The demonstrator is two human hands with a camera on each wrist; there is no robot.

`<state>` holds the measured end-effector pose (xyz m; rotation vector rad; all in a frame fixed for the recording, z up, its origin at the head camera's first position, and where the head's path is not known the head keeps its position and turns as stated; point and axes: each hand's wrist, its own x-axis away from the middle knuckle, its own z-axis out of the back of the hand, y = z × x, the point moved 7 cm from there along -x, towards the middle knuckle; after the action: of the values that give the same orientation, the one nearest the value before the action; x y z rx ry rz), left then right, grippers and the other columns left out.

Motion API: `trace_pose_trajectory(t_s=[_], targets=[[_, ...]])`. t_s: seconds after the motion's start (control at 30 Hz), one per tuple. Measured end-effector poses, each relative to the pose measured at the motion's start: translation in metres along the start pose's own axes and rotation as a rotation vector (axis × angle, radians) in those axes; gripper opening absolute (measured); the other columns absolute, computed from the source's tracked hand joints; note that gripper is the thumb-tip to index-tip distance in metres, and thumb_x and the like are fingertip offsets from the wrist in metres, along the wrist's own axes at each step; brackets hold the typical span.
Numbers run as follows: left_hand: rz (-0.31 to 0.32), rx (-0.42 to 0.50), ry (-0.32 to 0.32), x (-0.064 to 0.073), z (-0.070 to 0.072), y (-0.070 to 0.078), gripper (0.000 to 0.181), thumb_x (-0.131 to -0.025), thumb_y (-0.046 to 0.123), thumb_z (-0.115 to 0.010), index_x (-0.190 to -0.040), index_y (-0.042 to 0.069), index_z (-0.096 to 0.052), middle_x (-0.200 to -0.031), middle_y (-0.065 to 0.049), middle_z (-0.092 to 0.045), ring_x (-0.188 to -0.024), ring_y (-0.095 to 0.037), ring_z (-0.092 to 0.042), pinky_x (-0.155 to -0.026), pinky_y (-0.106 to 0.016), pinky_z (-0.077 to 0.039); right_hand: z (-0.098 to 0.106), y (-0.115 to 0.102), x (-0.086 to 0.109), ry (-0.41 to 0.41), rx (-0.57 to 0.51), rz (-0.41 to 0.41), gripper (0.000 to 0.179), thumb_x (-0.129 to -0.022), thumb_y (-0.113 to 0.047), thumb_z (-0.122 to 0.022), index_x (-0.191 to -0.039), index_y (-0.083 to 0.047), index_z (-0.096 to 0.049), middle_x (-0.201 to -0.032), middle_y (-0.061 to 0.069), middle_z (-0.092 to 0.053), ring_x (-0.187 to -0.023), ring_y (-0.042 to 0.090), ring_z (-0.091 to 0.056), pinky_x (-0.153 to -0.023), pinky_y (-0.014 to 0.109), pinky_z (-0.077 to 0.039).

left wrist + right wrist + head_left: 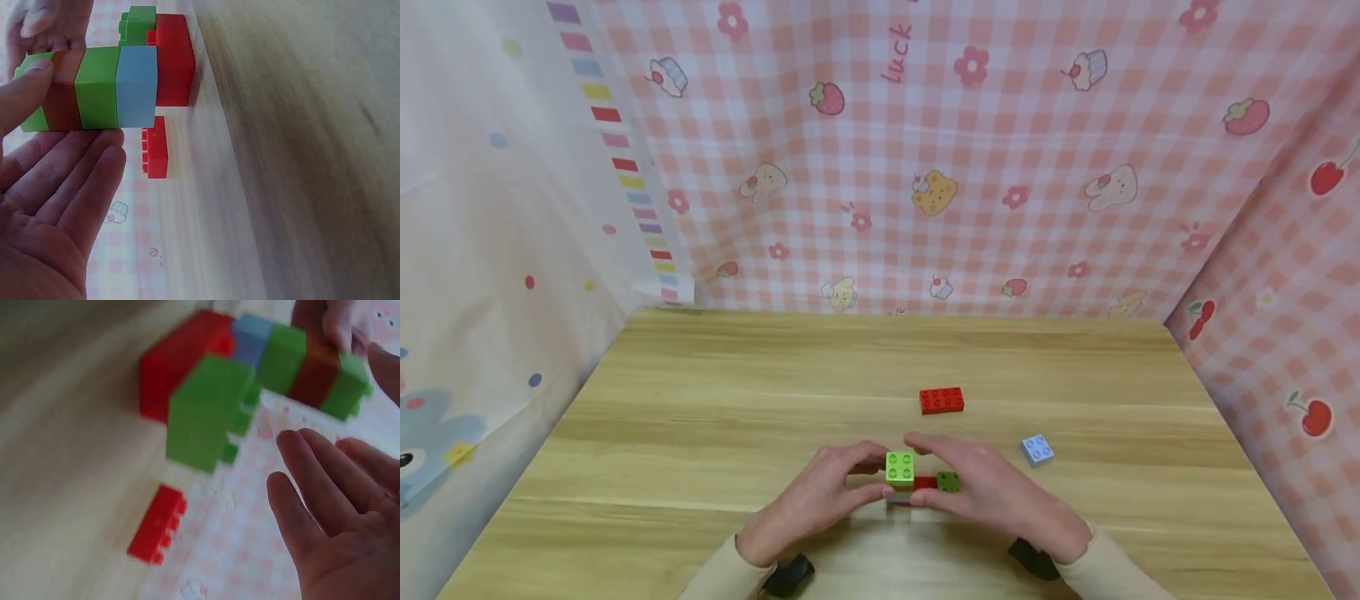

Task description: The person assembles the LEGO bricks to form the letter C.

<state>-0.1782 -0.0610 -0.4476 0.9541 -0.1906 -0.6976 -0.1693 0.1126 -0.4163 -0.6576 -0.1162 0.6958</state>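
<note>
A tower of toy building bricks [899, 469] stands at the near middle of the table. In the left wrist view it runs from a light green brick [32, 119] on top through brown [64, 94], green [98, 87] and light blue [137, 86] down to a red base brick [176, 59]. My left hand [820, 492] pinches the upper bricks between thumb and fingers. Another green brick [203, 412] sits on the base beside the tower. Close to the right side, my right hand [988, 492] has its fingers extended, apart from the bricks in the right wrist view.
A loose red brick [942, 401] lies beyond the tower on the wooden table [737, 375]. To the right of it, nearer, lies a light blue brick [1037, 450]. Patterned cloth [880, 167] hangs behind and at both sides of the table.
</note>
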Motion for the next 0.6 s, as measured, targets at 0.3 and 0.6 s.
trace_pose_trajectory(t_s=[0.3, 0.6], targets=[[0.031, -0.033, -0.021, 0.001, 0.0, 0.001, 0.044, -0.097, 0.033, -0.074, -0.134, 0.011, -0.063, -0.129, -0.003, -0.07, -0.112, -0.019, -0.069, -0.098, -0.033, -0.056, 0.026, 0.023, 0.0, 0.145, 0.118, 0.01, 0.053, -0.1, -0.037, -0.07, -0.146, -0.011, -0.059, -0.146, 0.007, -0.061, -0.135, 0.031, -0.055, -0.109, 0.055, -0.047], [0.02, -0.074, 0.019, 0.001, 0.001, 0.006, 0.048, -0.098, 0.038, -0.073, -0.136, 0.011, -0.063, -0.134, -0.001, -0.068, -0.114, -0.024, -0.068, -0.099, -0.042, -0.055, 0.032, 0.04, -0.007, 0.169, 0.3, 0.067, 0.053, -0.097, -0.031, -0.074, -0.143, -0.007, -0.061, -0.149, 0.016, -0.056, -0.14, 0.037, -0.049, -0.112, 0.061, -0.041]])
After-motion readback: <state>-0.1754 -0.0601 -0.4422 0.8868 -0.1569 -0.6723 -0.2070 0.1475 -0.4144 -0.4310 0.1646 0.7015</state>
